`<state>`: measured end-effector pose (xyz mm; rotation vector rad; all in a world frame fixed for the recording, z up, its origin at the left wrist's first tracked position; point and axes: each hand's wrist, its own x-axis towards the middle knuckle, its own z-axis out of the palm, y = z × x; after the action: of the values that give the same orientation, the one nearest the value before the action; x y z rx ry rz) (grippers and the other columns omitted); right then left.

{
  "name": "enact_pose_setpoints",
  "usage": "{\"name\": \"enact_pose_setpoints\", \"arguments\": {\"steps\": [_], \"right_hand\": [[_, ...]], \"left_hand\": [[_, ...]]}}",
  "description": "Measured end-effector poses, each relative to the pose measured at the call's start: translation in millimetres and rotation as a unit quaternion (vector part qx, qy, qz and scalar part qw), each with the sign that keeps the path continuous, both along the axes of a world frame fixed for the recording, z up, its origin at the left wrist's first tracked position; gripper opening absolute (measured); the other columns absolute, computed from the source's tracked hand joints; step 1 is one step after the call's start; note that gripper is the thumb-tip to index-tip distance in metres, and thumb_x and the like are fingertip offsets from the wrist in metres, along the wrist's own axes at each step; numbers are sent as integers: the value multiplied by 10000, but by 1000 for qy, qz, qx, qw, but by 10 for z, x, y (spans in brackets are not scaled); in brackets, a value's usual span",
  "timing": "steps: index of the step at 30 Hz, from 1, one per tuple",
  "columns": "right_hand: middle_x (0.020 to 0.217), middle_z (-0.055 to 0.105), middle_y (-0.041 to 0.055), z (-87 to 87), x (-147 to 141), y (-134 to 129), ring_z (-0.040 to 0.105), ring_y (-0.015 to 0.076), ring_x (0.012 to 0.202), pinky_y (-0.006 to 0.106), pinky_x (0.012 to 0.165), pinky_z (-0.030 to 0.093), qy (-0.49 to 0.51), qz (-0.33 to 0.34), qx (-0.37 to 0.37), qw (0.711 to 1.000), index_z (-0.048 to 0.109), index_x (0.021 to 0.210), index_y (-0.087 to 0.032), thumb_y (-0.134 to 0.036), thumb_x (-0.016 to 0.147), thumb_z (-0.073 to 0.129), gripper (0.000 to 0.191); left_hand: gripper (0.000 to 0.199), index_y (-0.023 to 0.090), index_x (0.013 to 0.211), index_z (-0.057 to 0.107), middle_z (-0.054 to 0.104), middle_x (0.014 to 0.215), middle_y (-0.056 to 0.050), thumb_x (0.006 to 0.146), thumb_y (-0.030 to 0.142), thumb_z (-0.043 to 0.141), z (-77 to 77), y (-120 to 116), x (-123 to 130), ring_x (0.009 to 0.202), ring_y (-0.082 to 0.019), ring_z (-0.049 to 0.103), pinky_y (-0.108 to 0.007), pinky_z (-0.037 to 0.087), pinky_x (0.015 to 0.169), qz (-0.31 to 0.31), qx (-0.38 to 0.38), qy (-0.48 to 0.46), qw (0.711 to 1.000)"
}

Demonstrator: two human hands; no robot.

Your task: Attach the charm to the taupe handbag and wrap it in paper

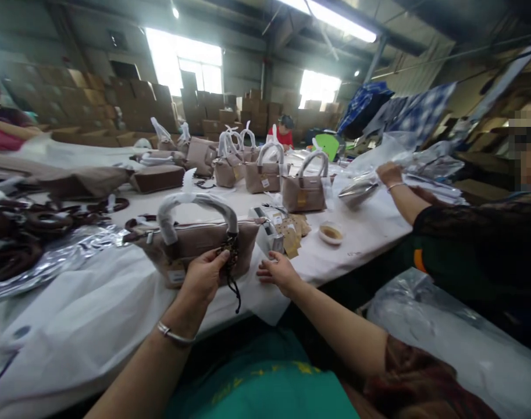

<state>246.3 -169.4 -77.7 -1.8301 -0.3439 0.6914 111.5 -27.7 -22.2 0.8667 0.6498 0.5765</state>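
A taupe handbag point(213, 233) stands upright at the near edge of the table, its two raised handles wrapped in white film. In front of it, my left hand point(204, 276) pinches a dark patterned piece of cloth point(231, 256) with black cords dangling below. That cloth lies against the bag's front, near the base of one handle. A small tag point(176, 276) shows low on the bag. To the right of the bag, my right hand point(282, 274) is held with its fingers apart, close to a white sheet point(271, 302) at the table edge; whether they touch I cannot tell.
Beyond lie brown paper tags point(295, 233), a small dish point(330, 234) of brown stuff and more handbags point(304, 192). Dark brown straps point(25, 233) are heaped at left. A co-worker's hand point(389, 173) at right is on a silvery bag point(359, 189). Clear plastic point(448, 320) bulges at lower right.
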Motion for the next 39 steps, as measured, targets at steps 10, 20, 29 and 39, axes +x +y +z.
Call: {"name": "enact_pose_setpoints", "arguments": {"steps": [10, 20, 29, 39], "right_hand": [[1454, 494, 157, -46, 67, -46, 417, 352, 1356, 486, 1124, 329, -290, 174, -169, 926, 598, 1265, -183, -164, 601, 806, 697], [1240, 613, 197, 76, 195, 9, 615, 349, 1110, 403, 882, 477, -349, 232, -331, 846, 501, 1317, -151, -456, 597, 845, 854], [992, 718, 114, -56, 244, -267, 668, 289, 935, 375, 822, 498, -153, 141, -149, 967, 629, 1046, -148, -326, 653, 770, 453], [876, 760, 52, 65, -2, -249, 685, 253, 778, 366, 723, 530, 179, 138, 115, 967, 679, 992, -160, -282, 556, 858, 488]], "left_hand": [[398, 86, 782, 736, 720, 721, -67, 482, 276, 916, 33, -19, -17, 649, -152, 647, -268, 540, 623, -10, -26, 16, 999], [22, 68, 772, 712, 698, 711, -89, 768, 55, 695, 272, -51, -67, 624, -159, 658, -263, 580, 526, -22, -73, 76, 994], [110, 66, 787, 708, 689, 731, -87, 840, 41, 615, 260, -94, -26, 595, -147, 640, -255, 576, 502, -15, -90, 74, 993], [105, 69, 789, 701, 686, 732, -92, 847, 42, 617, 235, -99, -25, 624, -156, 656, -264, 580, 521, -3, -89, 80, 993]]}}
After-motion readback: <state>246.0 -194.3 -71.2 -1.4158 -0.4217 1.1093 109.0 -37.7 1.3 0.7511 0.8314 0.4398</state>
